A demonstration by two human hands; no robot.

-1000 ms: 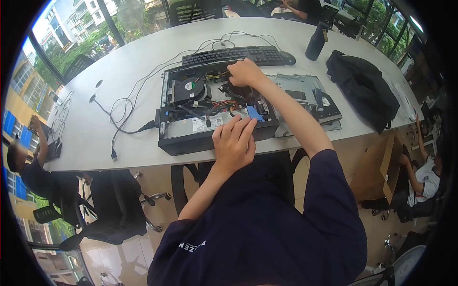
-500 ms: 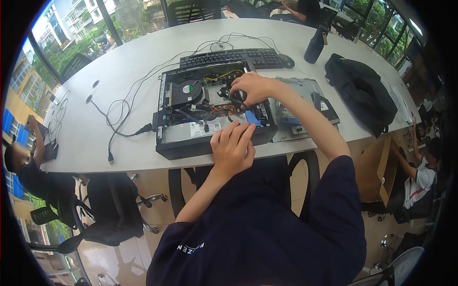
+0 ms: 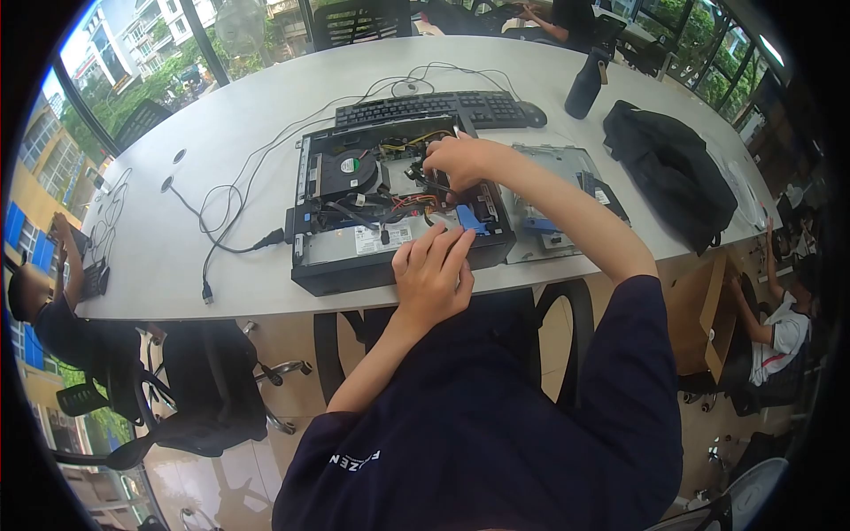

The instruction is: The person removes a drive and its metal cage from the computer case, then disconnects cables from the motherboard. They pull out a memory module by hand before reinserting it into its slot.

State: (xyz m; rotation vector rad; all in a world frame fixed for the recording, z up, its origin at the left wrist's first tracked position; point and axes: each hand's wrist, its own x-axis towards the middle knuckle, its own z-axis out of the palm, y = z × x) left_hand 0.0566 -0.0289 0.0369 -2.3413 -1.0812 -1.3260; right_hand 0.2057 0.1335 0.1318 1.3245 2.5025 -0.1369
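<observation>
An opened desktop computer case [image 3: 328,277] lies flat on the table, its insides facing up. Inside are a black fan [image 3: 347,168], a white label [image 3: 382,237], a blue plastic piece [image 3: 470,220] and bunched cables [image 3: 407,204]. My left hand [image 3: 433,276] rests on the case's near edge with its fingers stretched over the metal, holding nothing. Reaching into the right part of the case, my right hand [image 3: 460,165] has its fingers bent down among dark cables. Whatever sits between those fingertips is hidden.
Behind the case lie a keyboard [image 3: 398,110] and a mouse [image 3: 532,113]. A metal side panel [image 3: 553,165] is to the right, with a dark bottle [image 3: 585,86] and a black bag [image 3: 670,173] beyond. Loose cables [image 3: 232,196] spread leftward. Other people sit at both sides.
My right hand has shifted slightly left inside the case, and its elbow has moved a little outward. My left hand stays at the near edge.
</observation>
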